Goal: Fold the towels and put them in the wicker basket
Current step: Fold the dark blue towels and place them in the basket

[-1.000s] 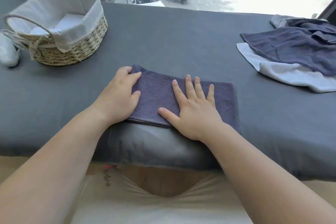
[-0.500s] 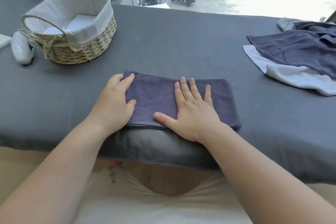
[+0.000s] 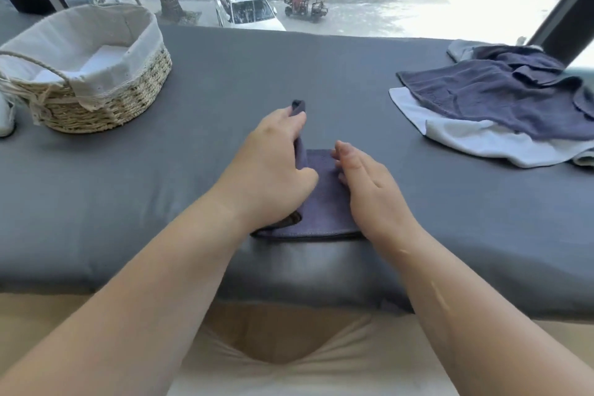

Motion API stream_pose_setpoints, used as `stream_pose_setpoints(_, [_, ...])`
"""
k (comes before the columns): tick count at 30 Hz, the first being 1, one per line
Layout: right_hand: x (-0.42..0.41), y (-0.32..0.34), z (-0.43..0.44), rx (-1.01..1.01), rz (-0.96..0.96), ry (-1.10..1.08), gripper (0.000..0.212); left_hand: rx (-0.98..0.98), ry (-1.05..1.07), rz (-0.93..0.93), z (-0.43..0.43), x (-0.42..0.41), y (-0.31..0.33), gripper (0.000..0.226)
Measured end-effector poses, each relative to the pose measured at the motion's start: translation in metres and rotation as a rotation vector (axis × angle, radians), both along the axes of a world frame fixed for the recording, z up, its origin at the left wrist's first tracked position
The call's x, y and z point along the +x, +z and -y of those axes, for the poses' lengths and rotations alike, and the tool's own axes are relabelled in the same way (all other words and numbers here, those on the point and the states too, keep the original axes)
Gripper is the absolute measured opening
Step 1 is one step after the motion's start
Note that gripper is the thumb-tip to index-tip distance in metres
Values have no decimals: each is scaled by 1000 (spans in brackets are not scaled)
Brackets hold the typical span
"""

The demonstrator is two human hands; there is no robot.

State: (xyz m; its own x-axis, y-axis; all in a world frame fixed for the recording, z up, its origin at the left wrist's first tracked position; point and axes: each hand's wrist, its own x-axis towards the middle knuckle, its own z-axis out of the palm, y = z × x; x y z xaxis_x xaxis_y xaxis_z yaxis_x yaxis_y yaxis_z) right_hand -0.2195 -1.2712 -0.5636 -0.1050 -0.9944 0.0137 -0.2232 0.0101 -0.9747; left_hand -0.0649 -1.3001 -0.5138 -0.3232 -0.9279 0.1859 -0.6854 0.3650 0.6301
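A dark purple-grey towel [image 3: 324,199] lies folded at the near edge of the grey padded table [image 3: 257,74]. My left hand [image 3: 273,164] grips its left end and lifts it up and over toward the right, a corner poking out above my fingers. My right hand [image 3: 369,190] rests edge-down with straight fingers on the towel's right part. The wicker basket [image 3: 106,106] with a white cloth liner stands at the far left and holds a folded white towel [image 3: 96,58].
A loose pile of dark blue towels [image 3: 501,96] over a white towel [image 3: 475,138] lies at the far right. A white object [image 3: 4,116] sits left of the basket. A window behind the table looks onto a street.
My left hand has taken hold of the towel's left end and swung it up toward the middle. My right hand turned from flat on the towel onto its edge.
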Motion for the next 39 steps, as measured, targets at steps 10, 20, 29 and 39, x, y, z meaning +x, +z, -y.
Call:
stream_pose_setpoints(10, [-35,-14,0,92,-22,-54,44,220,-62,-67,-8,-45,-39,67])
stream_pose_setpoints(20, [-42,-21,18,-2,-217,-105,24,-68,18,350,-8,-18,-51,67])
stream_pose_setpoints(29, [-44,-12,13,-272,-1002,-80,49,31,-10,685,-7,-32,-81,111])
stream_pose_setpoints(39, [-47,-32,26,31,-1155,462,93,103,-49,650,-2,-8,-82,152])
